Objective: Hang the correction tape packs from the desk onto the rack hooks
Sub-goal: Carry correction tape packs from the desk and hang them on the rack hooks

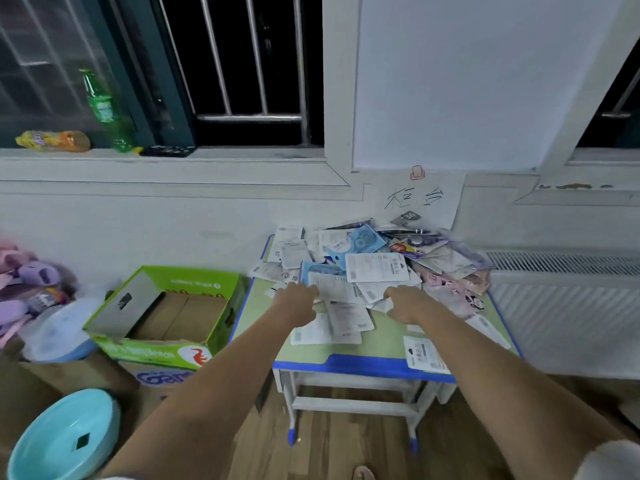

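A heap of correction tape packs (377,268), mostly white card backs with some blue and pink fronts, covers the far half of a small green desk with a blue rim (363,363). Both arms reach over the desk. My left hand (298,301) has its fingers curled at the near left edge of the heap, on a white pack (332,287). My right hand (407,303) grips the edge of white packs at the near middle of the heap. No rack or hooks are in view.
A green cardboard box (162,313) stands open left of the desk. A light blue basin (62,438) and plush toys (27,285) lie further left. A radiator (568,306) is on the right. Bottles (104,109) stand on the windowsill.
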Motion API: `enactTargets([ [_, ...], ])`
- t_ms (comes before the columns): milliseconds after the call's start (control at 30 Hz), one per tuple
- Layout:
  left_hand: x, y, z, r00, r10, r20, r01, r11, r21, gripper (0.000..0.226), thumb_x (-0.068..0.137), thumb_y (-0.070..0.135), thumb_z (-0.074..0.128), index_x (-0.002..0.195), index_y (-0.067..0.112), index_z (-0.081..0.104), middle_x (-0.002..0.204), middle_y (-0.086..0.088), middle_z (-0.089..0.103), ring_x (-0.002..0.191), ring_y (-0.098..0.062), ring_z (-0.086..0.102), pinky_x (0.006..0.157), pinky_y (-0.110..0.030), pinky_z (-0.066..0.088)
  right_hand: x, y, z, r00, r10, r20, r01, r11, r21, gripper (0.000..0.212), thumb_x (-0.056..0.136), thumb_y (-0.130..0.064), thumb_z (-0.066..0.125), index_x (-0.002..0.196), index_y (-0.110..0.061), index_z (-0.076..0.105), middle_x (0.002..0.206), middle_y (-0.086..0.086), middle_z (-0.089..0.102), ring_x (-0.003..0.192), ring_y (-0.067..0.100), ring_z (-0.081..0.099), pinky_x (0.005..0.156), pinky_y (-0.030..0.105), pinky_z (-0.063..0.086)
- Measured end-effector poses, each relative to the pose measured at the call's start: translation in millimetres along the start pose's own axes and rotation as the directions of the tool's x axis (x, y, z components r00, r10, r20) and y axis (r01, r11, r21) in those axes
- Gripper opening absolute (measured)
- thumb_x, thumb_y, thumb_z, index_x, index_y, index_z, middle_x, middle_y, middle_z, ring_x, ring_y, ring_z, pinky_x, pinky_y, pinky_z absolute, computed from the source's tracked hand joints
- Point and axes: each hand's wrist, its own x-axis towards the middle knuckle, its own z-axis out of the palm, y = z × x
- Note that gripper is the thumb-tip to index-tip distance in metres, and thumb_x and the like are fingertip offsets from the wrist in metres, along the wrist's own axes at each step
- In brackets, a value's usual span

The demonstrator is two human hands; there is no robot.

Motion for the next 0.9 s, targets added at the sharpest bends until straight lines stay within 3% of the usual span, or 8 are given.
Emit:
enactTargets([
  [167,58,-6,20,1.0,-0.003,-0.031,0.003,1.0,0.001,0.064,0.089,0.018,0.059,0.145,0.016,0.029,0.146,-0.008,0.031,0.134,-0.026,0.03,0.105,-0.04,0.035,74,20,-4,0.998,-0.031,-0.046,0.028,0.997,-0.069,0.052,0.093,-0.017,0.052,0.142,-0.017,0.035,0.14,0.009,0.042,0.128,0.027,0.042,0.101,0.038,0.04],
  [333,96,-1,38,0.999,0.041,-0.016,-0.039,0.989,0.144,0.077,0.09,0.024,0.059,0.151,0.017,0.014,0.157,-0.011,0.011,0.145,-0.028,0.01,0.118,-0.047,0.013,126,44,0,0.987,-0.089,-0.136,0.072,0.989,-0.128,0.063,0.089,-0.008,0.053,0.145,-0.015,0.026,0.149,0.007,0.028,0.139,0.026,0.027,0.106,0.037,0.038],
  [467,111,12,47,0.999,0.029,0.032,-0.035,0.981,0.192,0.075,0.093,0.021,0.052,0.152,0.018,0.007,0.158,-0.012,0.005,0.147,-0.029,0.001,0.117,-0.052,0.001,149,55,9,0.983,-0.12,-0.139,0.103,0.987,-0.121,0.07,0.085,-0.007,0.054,0.146,-0.015,0.02,0.152,0.008,0.02,0.143,0.027,0.017,0.114,0.039,0.028],
  [667,128,25,48,0.996,0.087,-0.036,-0.078,0.977,0.198,0.069,0.096,0.008,0.042,0.153,0.019,0.003,0.159,-0.009,0.005,0.147,-0.028,-0.001,0.118,-0.045,-0.005,165,67,17,0.979,-0.115,-0.167,0.115,0.993,-0.015,0.072,0.087,-0.004,0.049,0.149,-0.022,0.015,0.155,0.002,0.016,0.141,0.021,0.02,0.113,0.037,0.028],
  [767,131,28,48,0.994,0.102,-0.038,-0.093,0.977,0.193,0.068,0.097,0.008,0.038,0.153,0.018,0.001,0.161,-0.008,0.001,0.148,-0.026,-0.006,0.117,-0.04,-0.01,165,72,19,0.982,-0.11,-0.154,0.117,0.993,0.036,0.067,0.092,-0.005,0.043,0.15,-0.025,0.015,0.158,-0.004,0.011,0.145,0.017,0.013,0.114,0.038,0.025],
  [900,131,22,56,0.987,0.115,-0.115,-0.101,0.988,0.115,0.069,0.093,0.01,0.05,0.152,0.021,0.016,0.159,-0.008,0.015,0.148,-0.025,0.009,0.118,-0.039,0.002,163,80,20,0.961,-0.129,-0.245,0.165,0.978,0.13,0.057,0.093,-0.004,0.042,0.145,-0.024,0.034,0.153,-0.005,0.028,0.141,0.015,0.024,0.114,0.032,0.026],
])
